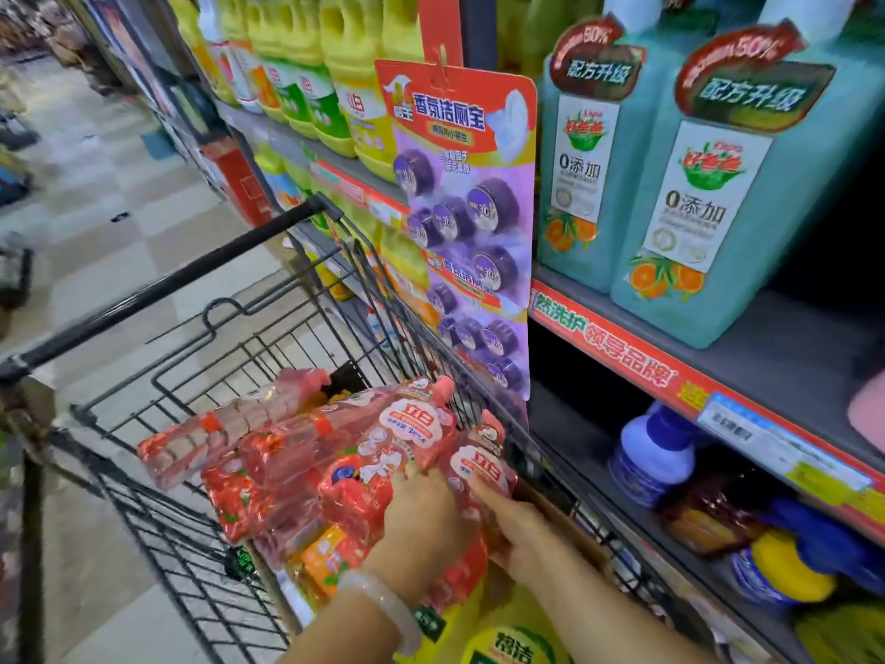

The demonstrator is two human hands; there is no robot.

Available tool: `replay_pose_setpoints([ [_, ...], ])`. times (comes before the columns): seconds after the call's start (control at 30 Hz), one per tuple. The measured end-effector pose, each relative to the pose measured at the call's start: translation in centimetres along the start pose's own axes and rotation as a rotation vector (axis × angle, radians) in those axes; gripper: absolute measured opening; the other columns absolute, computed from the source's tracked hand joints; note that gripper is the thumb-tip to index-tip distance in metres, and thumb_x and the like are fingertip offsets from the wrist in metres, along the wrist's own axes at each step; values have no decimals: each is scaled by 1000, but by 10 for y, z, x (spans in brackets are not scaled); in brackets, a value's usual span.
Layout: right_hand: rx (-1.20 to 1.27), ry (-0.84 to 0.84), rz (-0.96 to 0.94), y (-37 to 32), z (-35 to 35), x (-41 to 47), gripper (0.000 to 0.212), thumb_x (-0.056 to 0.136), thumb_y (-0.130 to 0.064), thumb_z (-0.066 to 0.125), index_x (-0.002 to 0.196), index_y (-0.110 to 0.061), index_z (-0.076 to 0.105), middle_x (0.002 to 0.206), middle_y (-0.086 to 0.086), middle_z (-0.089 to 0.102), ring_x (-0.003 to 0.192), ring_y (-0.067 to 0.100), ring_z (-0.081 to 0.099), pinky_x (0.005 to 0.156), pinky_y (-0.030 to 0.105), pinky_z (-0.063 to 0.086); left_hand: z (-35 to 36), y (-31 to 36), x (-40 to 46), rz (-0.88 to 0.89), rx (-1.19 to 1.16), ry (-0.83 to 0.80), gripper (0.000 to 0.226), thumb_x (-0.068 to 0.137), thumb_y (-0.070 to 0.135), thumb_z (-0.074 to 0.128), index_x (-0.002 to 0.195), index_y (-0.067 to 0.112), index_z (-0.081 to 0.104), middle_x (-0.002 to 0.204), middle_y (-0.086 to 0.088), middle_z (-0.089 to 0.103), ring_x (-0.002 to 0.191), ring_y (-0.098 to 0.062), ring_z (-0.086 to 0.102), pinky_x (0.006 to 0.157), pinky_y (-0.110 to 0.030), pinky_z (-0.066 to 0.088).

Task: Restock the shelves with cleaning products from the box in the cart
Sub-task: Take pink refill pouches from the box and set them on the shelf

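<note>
Several red and pink refill pouches [287,443] lie piled in a cardboard box [565,522] inside the black wire cart [191,543]. My left hand [421,524], with a pale bangle at the wrist, lies on top of one pouch [407,433], fingers curled over it. My right hand [515,529] grips a second pouch [481,464] at the box's right side, next to the cart's wall. Yellow packs [330,558] show under the pouches.
Shelves run along the right: two big teal bottles [694,184] on the upper shelf [790,347], a purple-capped bottle [651,462] and blue and yellow items below. A hanging card of purple discs [469,218] overhangs the cart. Yellow bottles [306,64] stand further back. Tiled aisle lies left.
</note>
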State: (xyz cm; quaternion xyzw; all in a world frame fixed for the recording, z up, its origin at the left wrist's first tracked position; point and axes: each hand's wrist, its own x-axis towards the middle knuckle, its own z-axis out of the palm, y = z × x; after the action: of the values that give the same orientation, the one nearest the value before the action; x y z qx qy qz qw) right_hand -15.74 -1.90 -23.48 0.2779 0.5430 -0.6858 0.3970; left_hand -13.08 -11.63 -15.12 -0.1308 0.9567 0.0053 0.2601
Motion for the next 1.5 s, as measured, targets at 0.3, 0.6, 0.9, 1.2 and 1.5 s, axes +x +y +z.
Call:
replay_pose_setpoints([
  [0.3, 59, -114, 52, 8, -17, -34, 34, 71, -14, 80, 100, -3, 67, 81, 16, 74, 58, 24, 69, 47, 25, 51, -1, -9, -37, -63, -511, -132, 63, 75, 38, 75, 111, 13, 30, 122, -7, 52, 113, -24, 52, 93, -34, 47],
  [0.6, -21, -128, -148, 3, -30, -88, 61, 36, 1, 88, 92, -4, 67, 89, 19, 74, 84, 36, 70, 85, 56, 53, 3, -16, -71, -161, -1246, -186, 68, 59, 5, 88, 113, 6, 47, 100, -7, 66, 82, -20, 67, 65, -29, 58],
  [0.9, -258, -115, -628, -49, -42, -191, 85, 30, -15, 90, 109, -3, 60, 92, 10, 75, 81, 23, 73, 74, 40, 60, -47, 1, -143, 119, -1427, 73, 79, 28, 19, 95, 98, 7, 61, 85, -13, 70, 72, -23, 65, 65, -40, 56],
  [1.2, -417, 69, -1150, -125, -65, -358, 99, 22, -33, 96, 110, -10, 56, 102, 6, 70, 89, 17, 70, 83, 41, 57, -158, 52, -242, 510, -1389, 404, 78, 22, 34, 96, 92, 21, 65, 81, 4, 71, 76, -19, 65, 67, -31, 54],
  [1.5, -479, 365, -1591, -166, -113, -536, 101, 21, -56, 83, 111, -26, 48, 114, 1, 61, 104, 18, 62, 89, 40, 54, -264, 122, -334, 1041, -1366, 555, 80, 15, 32, 90, 92, 24, 67, 93, 0, 74, 83, -17, 71, 59, -24, 57],
])
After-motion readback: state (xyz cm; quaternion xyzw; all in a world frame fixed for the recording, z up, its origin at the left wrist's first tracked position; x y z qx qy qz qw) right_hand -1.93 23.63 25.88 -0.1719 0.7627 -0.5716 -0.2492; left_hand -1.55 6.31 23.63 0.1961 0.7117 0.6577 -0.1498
